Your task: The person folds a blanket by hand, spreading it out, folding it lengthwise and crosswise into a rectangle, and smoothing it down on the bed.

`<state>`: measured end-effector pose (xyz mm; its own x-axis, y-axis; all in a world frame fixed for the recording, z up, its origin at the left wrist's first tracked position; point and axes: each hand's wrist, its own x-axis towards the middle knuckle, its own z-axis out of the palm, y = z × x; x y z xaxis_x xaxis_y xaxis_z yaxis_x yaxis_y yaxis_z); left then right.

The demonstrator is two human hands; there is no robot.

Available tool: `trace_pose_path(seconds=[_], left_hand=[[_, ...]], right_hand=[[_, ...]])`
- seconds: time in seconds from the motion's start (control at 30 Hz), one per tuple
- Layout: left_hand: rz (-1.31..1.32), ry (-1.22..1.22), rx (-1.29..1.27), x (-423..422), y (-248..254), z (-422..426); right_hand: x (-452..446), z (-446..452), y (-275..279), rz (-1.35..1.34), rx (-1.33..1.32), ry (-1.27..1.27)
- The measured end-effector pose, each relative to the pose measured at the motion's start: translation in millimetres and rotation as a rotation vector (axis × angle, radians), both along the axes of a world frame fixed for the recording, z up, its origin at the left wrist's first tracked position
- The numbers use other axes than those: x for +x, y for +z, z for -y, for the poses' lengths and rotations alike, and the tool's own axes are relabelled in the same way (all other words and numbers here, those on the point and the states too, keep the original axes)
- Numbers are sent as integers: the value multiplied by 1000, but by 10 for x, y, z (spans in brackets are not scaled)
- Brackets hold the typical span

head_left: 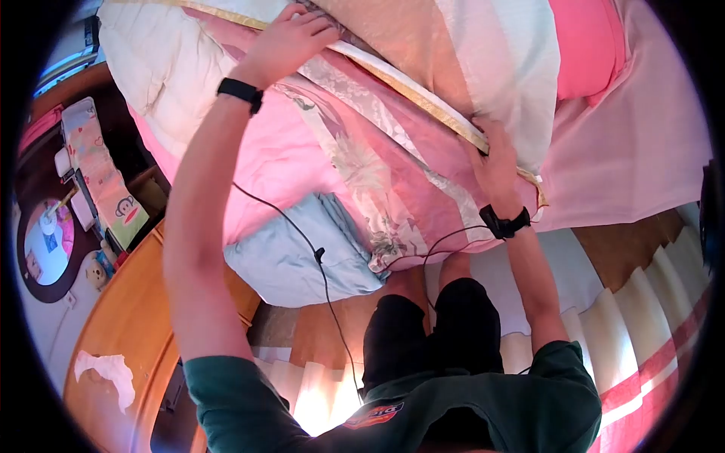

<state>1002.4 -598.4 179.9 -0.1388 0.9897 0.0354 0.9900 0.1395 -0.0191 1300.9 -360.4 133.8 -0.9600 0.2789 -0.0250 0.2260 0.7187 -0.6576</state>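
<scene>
A quilt (411, 45) with beige, white and floral bands and a gold-trimmed edge lies on the bed, its near edge lifted into a slanting fold. My left hand (291, 41), with a black band at the wrist, has its fingers bent over that edge at the upper left. Farther right, my right hand (496, 162) grips the same edge near the quilt's corner; its fingertips are partly hidden and slightly blurred. Under the fold shows pink floral fabric (355, 158). Between my arms, at the bed's near side, rests a folded grey-blue cloth (291, 253), with a thin black cable (326, 283) hanging across it.
A cream quilt (155, 72) is bunched at the upper left, and a bright pink pillow (585, 49) lies at the upper right. On the left stand a wooden cabinet (113, 332) and a round mirror (49, 241). Pale curtains (604, 332) hang behind me.
</scene>
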Motion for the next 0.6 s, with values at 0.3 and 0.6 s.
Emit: trace_pose_path(seconds=[0.3,0.6], left_hand=[[37,25,-63,-466,767,-543],[57,-246,-191,-713,1200,-1531]], right_hand=[[-205,-196,316,13,-137,-5],[-189,-620,316,-63,-161,-286]])
